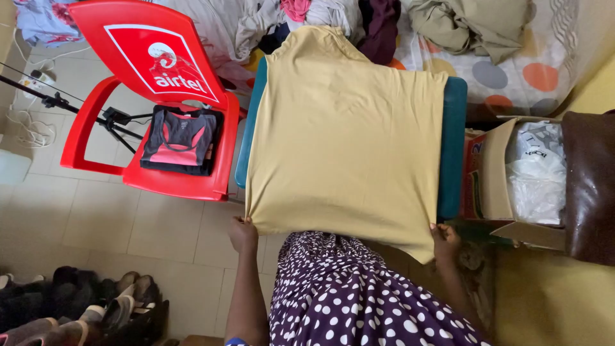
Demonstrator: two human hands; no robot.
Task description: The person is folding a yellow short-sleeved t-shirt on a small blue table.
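A tan shirt point(346, 134) lies spread flat over a teal table point(453, 147), its collar end pointing away from me. My left hand point(243, 233) pinches the near left corner of the shirt's hem. My right hand point(444, 242) grips the near right corner of the hem. Both corners hang just off the table's near edge, above my lap in a purple dress with white dots point(359, 301).
A red plastic chair point(160, 96) stands to the left with a folded black and pink garment point(182, 140) on its seat. Loose clothes point(397, 22) are piled on a bed behind. An open cardboard box point(512, 173) sits right; several shoes point(83, 307) line the floor at left.
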